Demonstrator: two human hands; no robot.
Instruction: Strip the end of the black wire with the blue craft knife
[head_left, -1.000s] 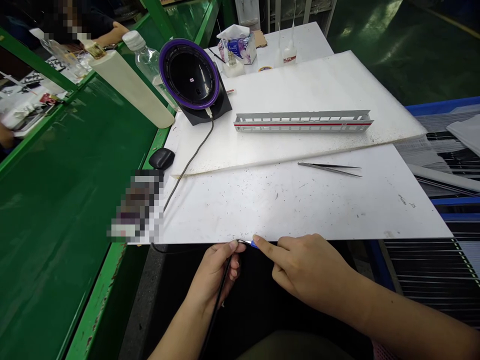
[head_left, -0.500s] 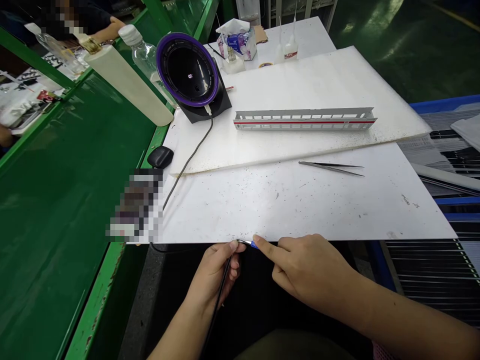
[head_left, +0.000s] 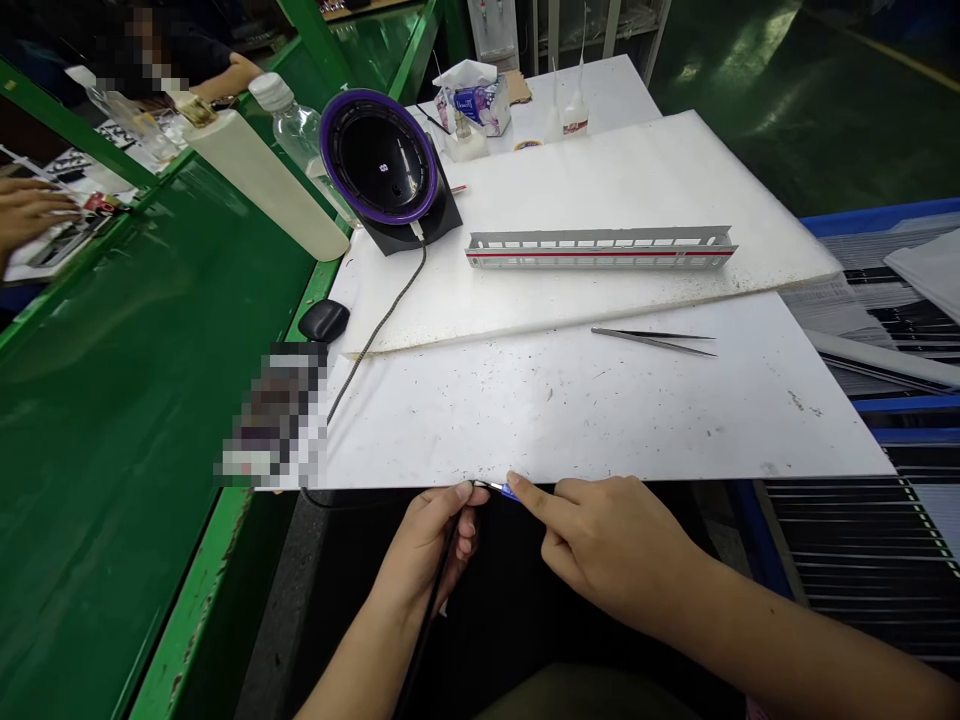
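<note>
At the table's front edge, my left hand [head_left: 435, 545] pinches the upper end of a long, thin black strip [head_left: 420, 650] between thumb and fingers. The strip runs down along my forearm. My right hand [head_left: 611, 530] is closed around a slim blue-handled craft knife [head_left: 509, 491], its index finger stretched along the tool. The knife's thin metal tip meets my left thumb and the strip's end; exact contact is too small to make out. Most of the handle is hidden in my palm. Steel tweezers [head_left: 654, 341] lie on the white tabletop [head_left: 450, 420], scattered with dark specks.
A grey slotted model carriage shell [head_left: 600, 254] with a red stripe rests on a white foam slab [head_left: 570, 190]. Behind are a purple-rimmed fan [head_left: 381, 160], a tissue box [head_left: 480, 105] and bottles [head_left: 576, 115]. Black strips fill a rack [head_left: 855, 570] at right. Another person's hand [head_left: 34, 212] is at far left.
The view has shifted slightly, so the table items appear a little lower. Both my hands keep nearly the same pose. The other person's hand has come further into view at left.
</note>
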